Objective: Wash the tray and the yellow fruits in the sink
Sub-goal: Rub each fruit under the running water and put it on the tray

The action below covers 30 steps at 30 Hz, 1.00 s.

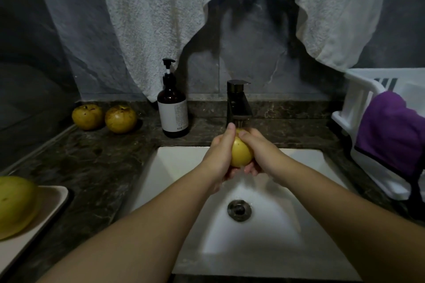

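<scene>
Both my hands hold one yellow fruit [240,154] over the white sink [299,190], right under the dark faucet [238,103], where water runs. My left hand [219,154] wraps its left side and my right hand [262,153] wraps its right side. Two spotted yellow fruits [87,116] [120,119] sit on the dark counter at the back left. Another yellow fruit [16,205] lies on the beige tray [49,204] at the left edge.
A brown pump soap bottle [173,108] stands left of the faucet. A white dish rack [358,103] with a purple cloth [391,131] over it fills the right counter. White towels [161,18] hang on the wall behind. The drain [239,210] sits mid-basin.
</scene>
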Each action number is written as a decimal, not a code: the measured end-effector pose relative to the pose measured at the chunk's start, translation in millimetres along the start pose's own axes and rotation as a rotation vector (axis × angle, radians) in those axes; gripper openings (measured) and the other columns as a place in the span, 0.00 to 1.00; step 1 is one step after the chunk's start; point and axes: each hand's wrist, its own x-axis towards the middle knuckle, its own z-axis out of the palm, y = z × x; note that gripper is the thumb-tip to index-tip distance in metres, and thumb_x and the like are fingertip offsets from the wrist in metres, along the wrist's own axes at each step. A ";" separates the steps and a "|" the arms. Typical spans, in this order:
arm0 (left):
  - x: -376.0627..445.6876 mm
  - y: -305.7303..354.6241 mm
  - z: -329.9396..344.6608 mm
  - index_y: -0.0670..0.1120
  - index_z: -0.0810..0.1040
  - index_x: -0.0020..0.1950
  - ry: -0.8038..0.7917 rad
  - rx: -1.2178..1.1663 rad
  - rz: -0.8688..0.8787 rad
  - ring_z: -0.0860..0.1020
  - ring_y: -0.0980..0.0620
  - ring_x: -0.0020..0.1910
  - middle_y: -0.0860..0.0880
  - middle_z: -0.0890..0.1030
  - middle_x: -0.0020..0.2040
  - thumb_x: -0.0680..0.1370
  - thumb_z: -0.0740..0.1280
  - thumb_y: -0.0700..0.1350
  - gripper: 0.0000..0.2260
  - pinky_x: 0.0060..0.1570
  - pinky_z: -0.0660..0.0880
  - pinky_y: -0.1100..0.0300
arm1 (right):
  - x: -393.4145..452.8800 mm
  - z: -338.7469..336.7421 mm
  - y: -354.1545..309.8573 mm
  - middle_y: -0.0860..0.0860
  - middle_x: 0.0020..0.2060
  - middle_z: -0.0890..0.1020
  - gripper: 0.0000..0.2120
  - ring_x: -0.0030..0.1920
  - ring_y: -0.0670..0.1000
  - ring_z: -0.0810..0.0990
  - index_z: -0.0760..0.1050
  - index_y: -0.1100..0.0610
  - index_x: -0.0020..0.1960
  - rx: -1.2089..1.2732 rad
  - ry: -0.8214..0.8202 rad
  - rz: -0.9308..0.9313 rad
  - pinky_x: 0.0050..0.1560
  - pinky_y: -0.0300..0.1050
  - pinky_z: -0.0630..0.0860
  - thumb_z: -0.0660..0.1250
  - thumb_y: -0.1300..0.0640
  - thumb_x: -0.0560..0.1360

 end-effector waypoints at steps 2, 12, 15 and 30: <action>1.2 -0.8 -1.3 0.59 0.70 0.67 0.002 0.005 -0.020 0.81 0.46 0.44 0.38 0.83 0.58 0.75 0.59 0.77 0.29 0.32 0.73 0.61 | 0.5 0.3 1.8 0.62 0.47 0.82 0.18 0.28 0.52 0.79 0.65 0.45 0.73 0.021 -0.006 0.028 0.26 0.42 0.71 0.53 0.41 0.85; 2.6 0.2 -3.2 0.60 0.71 0.67 -0.007 0.048 -0.029 0.78 0.48 0.39 0.42 0.82 0.49 0.75 0.55 0.79 0.30 0.32 0.72 0.61 | 2.6 4.5 4.2 0.60 0.46 0.82 0.21 0.26 0.50 0.80 0.66 0.45 0.69 -0.002 0.038 0.062 0.27 0.41 0.70 0.54 0.35 0.82; 4.8 -1.9 -0.4 0.59 0.70 0.66 0.002 0.040 -0.022 0.78 0.50 0.33 0.42 0.82 0.48 0.77 0.55 0.76 0.28 0.31 0.72 0.60 | 3.8 4.6 2.2 0.59 0.46 0.82 0.20 0.25 0.50 0.80 0.68 0.46 0.65 -0.071 0.082 0.062 0.24 0.39 0.70 0.50 0.34 0.83; 3.4 -0.9 1.7 0.61 0.71 0.69 0.064 0.157 0.083 0.83 0.43 0.54 0.45 0.82 0.59 0.77 0.52 0.74 0.27 0.49 0.84 0.47 | -0.6 0.5 3.5 0.57 0.39 0.79 0.17 0.26 0.49 0.75 0.71 0.44 0.60 0.175 0.008 0.101 0.26 0.40 0.68 0.62 0.35 0.78</action>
